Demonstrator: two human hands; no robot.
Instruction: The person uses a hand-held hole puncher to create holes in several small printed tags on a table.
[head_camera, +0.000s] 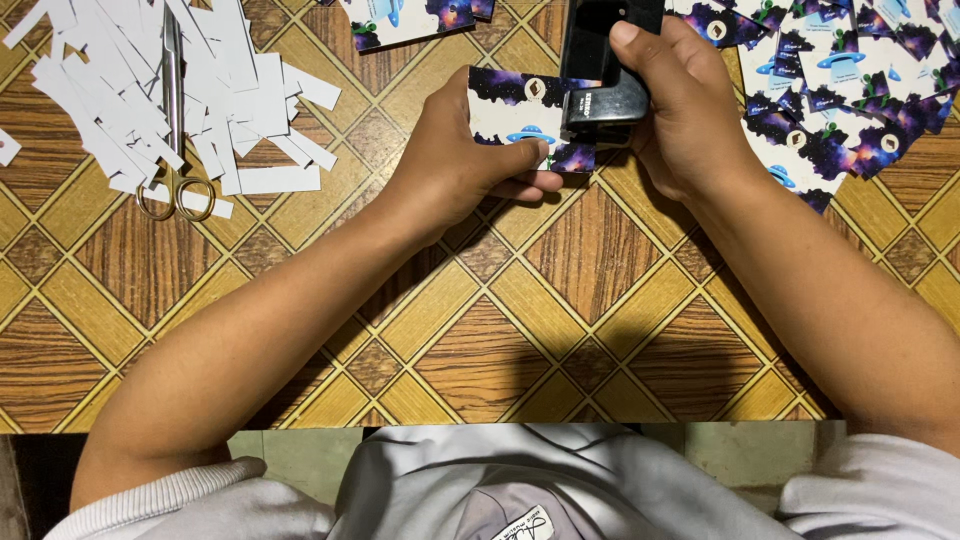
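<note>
Left hand (460, 160) pinching card (515, 115) in punch (600, 75)

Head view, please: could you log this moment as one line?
left hand: holds printed card | right hand: grips black hole punch over card edge | scissors: among white paper strips

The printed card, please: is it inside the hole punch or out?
In: the card's right edge sits inside the black punch.

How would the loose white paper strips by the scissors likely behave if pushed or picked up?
The white paper strips look thin and flat, so they are probably very light and floppy. They lie in a loose overlapping heap, so a push would likely scatter them rather than move them together. The scissors lying among them might snag a few.
</note>
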